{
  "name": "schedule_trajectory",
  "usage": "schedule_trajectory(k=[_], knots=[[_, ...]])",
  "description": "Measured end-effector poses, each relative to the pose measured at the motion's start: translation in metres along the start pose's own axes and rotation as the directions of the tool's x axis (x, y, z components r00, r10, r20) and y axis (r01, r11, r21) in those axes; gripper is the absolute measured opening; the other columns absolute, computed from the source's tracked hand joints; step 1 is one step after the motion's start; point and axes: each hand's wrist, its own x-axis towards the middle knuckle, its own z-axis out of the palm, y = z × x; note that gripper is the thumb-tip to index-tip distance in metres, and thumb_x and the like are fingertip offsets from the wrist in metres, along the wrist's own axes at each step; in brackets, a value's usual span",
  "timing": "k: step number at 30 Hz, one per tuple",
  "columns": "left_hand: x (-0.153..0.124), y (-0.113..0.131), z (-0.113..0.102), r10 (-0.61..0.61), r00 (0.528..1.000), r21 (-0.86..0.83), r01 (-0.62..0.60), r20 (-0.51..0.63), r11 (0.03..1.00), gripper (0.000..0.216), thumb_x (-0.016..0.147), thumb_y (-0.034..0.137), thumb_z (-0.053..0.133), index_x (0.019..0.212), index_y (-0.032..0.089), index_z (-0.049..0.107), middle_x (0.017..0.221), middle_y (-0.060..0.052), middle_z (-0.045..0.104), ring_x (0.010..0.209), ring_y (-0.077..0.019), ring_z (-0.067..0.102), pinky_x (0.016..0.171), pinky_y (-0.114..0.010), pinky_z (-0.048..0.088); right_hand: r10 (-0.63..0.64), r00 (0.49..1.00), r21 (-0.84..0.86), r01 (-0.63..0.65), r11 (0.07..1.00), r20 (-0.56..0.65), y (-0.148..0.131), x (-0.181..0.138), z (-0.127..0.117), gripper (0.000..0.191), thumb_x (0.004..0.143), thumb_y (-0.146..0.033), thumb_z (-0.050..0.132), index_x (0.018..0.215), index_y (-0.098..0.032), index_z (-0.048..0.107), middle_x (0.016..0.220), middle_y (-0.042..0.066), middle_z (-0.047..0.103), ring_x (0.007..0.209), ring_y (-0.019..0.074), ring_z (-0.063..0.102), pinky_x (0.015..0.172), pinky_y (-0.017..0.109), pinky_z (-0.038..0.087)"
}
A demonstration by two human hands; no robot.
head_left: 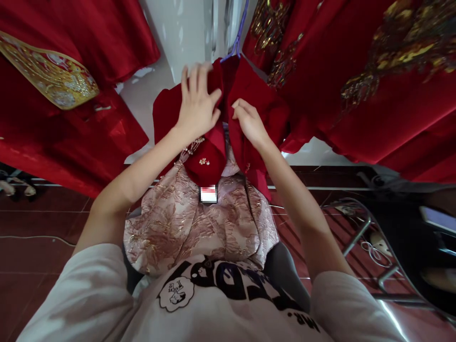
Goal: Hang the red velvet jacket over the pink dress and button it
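Observation:
A dark red jacket (261,102) with small beaded flowers hangs in front of me on a purple hanger (235,47). Over its left side lies my left hand (198,97), fingers spread and slightly blurred, near the jacket's front edge. My right hand (249,122) pinches the opposite front edge of the jacket between thumb and fingers. Across my lap is a pink brocade garment (213,228) with a shiny leaf pattern. A phone (208,194) with a lit, pixelated screen rests on it, just below the jacket.
Red embroidered garments hang at the left (107,28) and right (320,95). To my right stands a black chair (402,228) with a metal frame and a phone (440,218) on it. A cable (35,236) runs over the dark red tiled floor (35,256).

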Motion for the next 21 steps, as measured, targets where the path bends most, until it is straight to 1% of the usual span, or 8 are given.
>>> schedule_trajectory(k=[2,4,6,10,13,17,19,21], knots=[[-0.013,0.011,0.008,0.064,0.997,-0.053,-0.062,0.038,0.997,0.031,0.084,0.024,0.067,0.114,0.029,0.072,0.146,-0.012,0.056,0.151,-0.0461,0.034,0.124,-0.072,0.024,0.01,1.0,0.008,-0.01,1.0,0.01,0.002,0.0,0.002,0.037,0.103,-0.062,0.051,0.103,-0.027,0.063,0.097,0.002,0.063,0.11,0.0254,0.062,0.104,0.042,0.051],[-0.024,0.014,0.019,0.069,0.995,-0.106,-0.062,0.066,0.992,0.033,0.084,0.023,0.069,0.116,0.024,0.07,0.139,-0.016,0.06,0.145,-0.0486,0.042,0.116,-0.072,0.033,0.02,1.0,0.035,-0.021,0.999,0.005,0.001,-0.002,0.005,0.036,0.102,-0.061,0.052,0.105,-0.028,0.063,0.098,0.002,0.064,0.112,0.0258,0.062,0.106,0.043,0.051],[-0.03,0.008,0.029,0.032,0.997,-0.134,-0.023,0.066,0.991,0.029,0.085,0.023,0.07,0.114,0.022,0.068,0.131,-0.018,0.062,0.136,-0.0475,0.052,0.109,-0.066,0.044,0.04,0.999,0.09,-0.039,0.995,0.0,-0.001,-0.006,0.008,0.035,0.102,-0.061,0.053,0.106,-0.028,0.063,0.099,0.002,0.065,0.113,0.0258,0.062,0.106,0.044,0.052],[-0.032,-0.013,0.044,-0.047,0.993,-0.233,0.071,0.107,0.97,0.029,0.084,0.019,0.073,0.111,0.021,0.061,0.118,-0.015,0.063,0.111,-0.0365,0.069,0.093,-0.049,0.057,0.078,0.993,0.269,-0.099,0.958,0.087,-0.001,-0.017,0.01,0.037,0.098,-0.064,0.058,0.112,-0.03,0.063,0.1,0.002,0.068,0.109,0.0239,0.065,0.099,0.041,0.057],[-0.033,-0.024,0.051,-0.076,0.982,-0.346,0.132,0.171,0.929,0.032,0.081,0.011,0.072,0.108,0.023,0.057,0.103,-0.01,0.068,0.093,-0.0295,0.072,0.083,-0.043,0.059,0.027,0.99,0.375,-0.076,0.924,0.136,0.003,-0.024,0.011,0.041,0.092,-0.063,0.067,0.118,-0.031,0.064,0.106,0.003,0.07,0.109,0.0229,0.067,0.098,0.04,0.058],[-0.036,-0.029,0.057,-0.191,0.976,-0.525,0.22,0.11,0.822,0.027,0.086,0.016,0.07,0.108,0.022,0.057,0.096,-0.005,0.073,0.092,-0.0206,0.074,0.083,-0.033,0.061,-0.08,0.993,0.36,0.045,0.932,0.084,0.011,-0.027,0.016,0.044,0.084,-0.057,0.079,0.116,-0.029,0.068,0.109,0.004,0.07,0.111,0.0225,0.066,0.103,0.04,0.057],[-0.039,-0.032,0.057,-0.252,0.964,-0.585,0.256,0.09,0.77,0.02,0.088,0.02,0.07,0.105,0.022,0.059,0.095,-0.005,0.075,0.092,-0.0182,0.074,0.08,-0.029,0.061,-0.108,0.992,0.336,0.081,0.938,0.061,0.014,-0.026,0.019,0.04,0.084,-0.054,0.08,0.113,-0.028,0.07,0.108,0.004,0.069,0.11,0.0218,0.066,0.102,0.039,0.057],[-0.042,-0.033,0.055,-0.264,0.958,-0.612,0.276,0.111,0.741,0.012,0.089,0.021,0.069,0.098,0.021,0.06,0.089,-0.004,0.076,0.087,-0.0174,0.075,0.075,-0.027,0.061,-0.106,0.993,0.323,0.085,0.943,0.048,0.017,-0.025,0.021,0.038,0.086,-0.054,0.078,0.112,-0.027,0.072,0.108,0.004,0.069,0.108,0.0213,0.066,0.101,0.038,0.057]])
